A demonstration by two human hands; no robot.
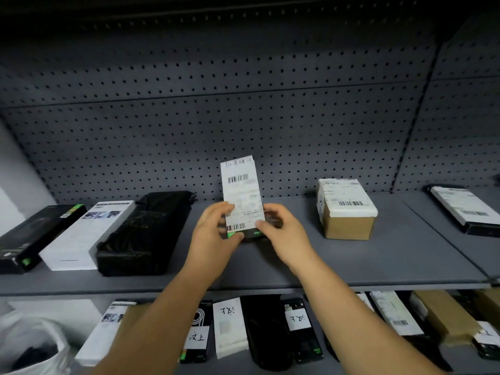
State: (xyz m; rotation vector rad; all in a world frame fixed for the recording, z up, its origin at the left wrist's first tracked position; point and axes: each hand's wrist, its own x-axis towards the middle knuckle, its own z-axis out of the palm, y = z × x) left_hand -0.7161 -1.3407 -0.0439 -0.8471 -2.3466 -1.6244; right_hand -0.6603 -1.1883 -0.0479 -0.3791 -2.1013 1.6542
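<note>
Left hand (213,234) and right hand (284,234), fingers curled, clasped the lower end of the labelled box (240,190), tilted upright over the upper shelf (297,263) between black pouch (143,231) and cardboard parcel (347,212). Judged mid-task: box in hand, not yet laid flat.

The light is dim and cool. The top of the frame sinks to near black, while the pegboard (243,117) brightens toward its lower middle. The white label on the labelled box (241,193) is the brightest patch, and its fine print is washed out. Motion blur softens the left hand (213,234) and the right hand (282,234). Wide-angle distortion bows the shelf edge (81,289) and the pegboard seams. The white bag (32,345) in the lower left corner is smeared.
</note>
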